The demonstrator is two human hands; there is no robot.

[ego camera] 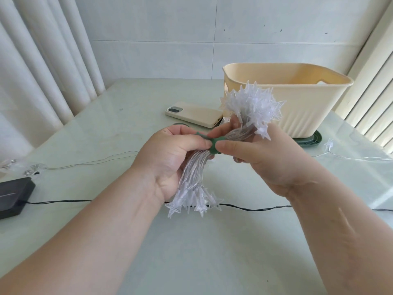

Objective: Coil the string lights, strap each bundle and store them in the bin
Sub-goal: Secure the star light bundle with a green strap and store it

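Observation:
A coiled bundle of clear star-shaped string lights (253, 103) is held above the table between both hands, stars bunched at its upper right end and at its lower end. My left hand (170, 158) grips the bundle's wires at the middle. A green strap (213, 143) wraps the wires there. My right hand (259, 154) pinches the strap between thumb and fingers. The cream bin (308, 107) stands behind the hands at the back right.
A cream phone (194, 113) lies left of the bin. A green lid (310, 140) sits under the bin. A black box (12, 196) at the left edge has a black cable (255, 208) running across the table. Loose clear wire (91, 161) and a stray star light (330, 143) lie at the sides.

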